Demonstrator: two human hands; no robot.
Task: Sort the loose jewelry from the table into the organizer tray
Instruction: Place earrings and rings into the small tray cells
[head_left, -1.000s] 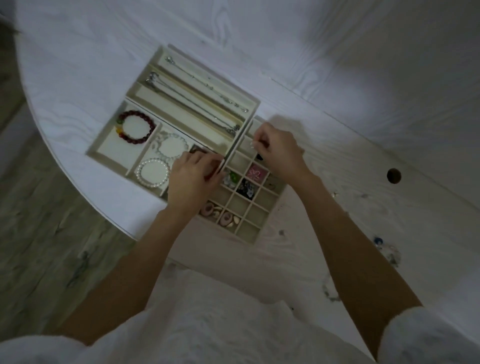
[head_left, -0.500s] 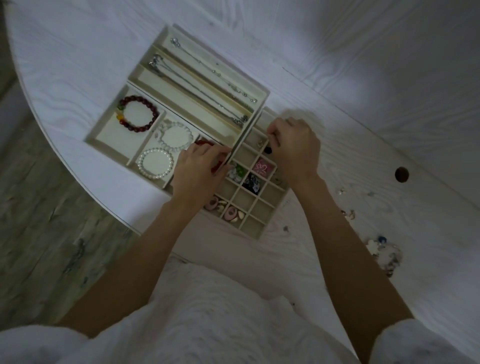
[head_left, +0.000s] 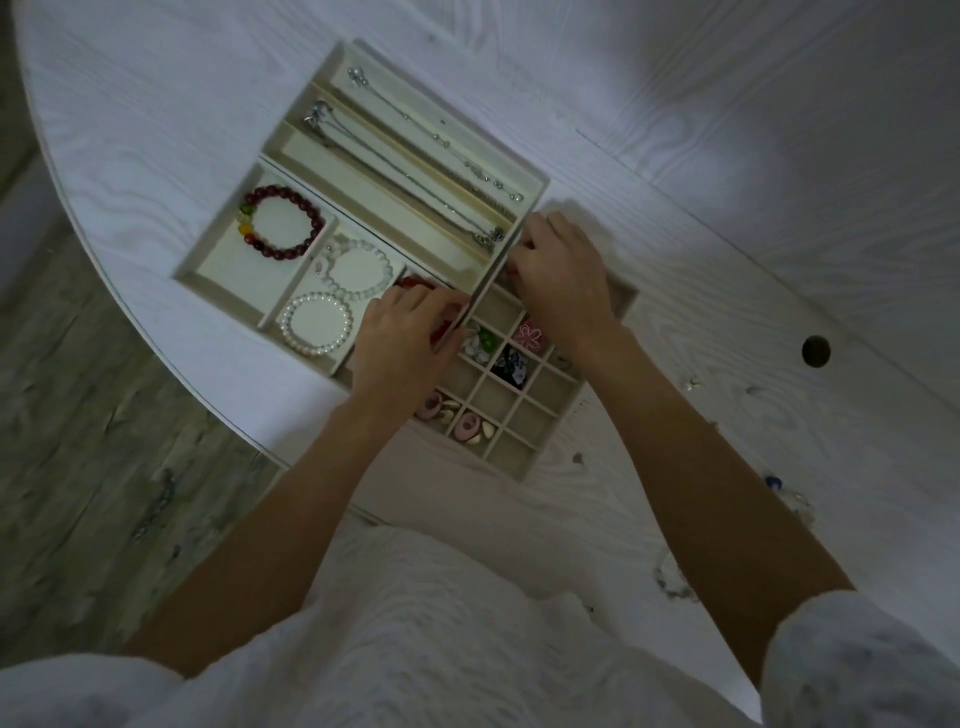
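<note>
A beige organizer tray (head_left: 291, 148) holds silver chains (head_left: 415, 192) in long slots, plus a red bead bracelet (head_left: 280, 223), a clear bead bracelet (head_left: 358, 273) and a pearl bracelet (head_left: 317, 325). Its right side overlaps a grid tray (head_left: 524, 457) that holds a pink flower piece (head_left: 531, 332), a black-and-white piece (head_left: 511, 364) and pink rings (head_left: 462, 421). My left hand (head_left: 405, 343) grips the near end of the organizer's right wall, partly over a red item (head_left: 415, 283). My right hand (head_left: 561, 280) curls its fingers on the same wall farther along.
Loose jewelry lies on the white table to the right: small pieces (head_left: 691, 384), a cluster with a blue bead (head_left: 779, 488) and a pale strand (head_left: 675, 577) by my right forearm. A round hole (head_left: 815, 352) is in the tabletop. The table's curved edge (head_left: 156, 332) drops to the floor on the left.
The view has shifted a little. Both hands stay at the organizer's right wall; my right hand has moved from over the grid cells up to that wall.
</note>
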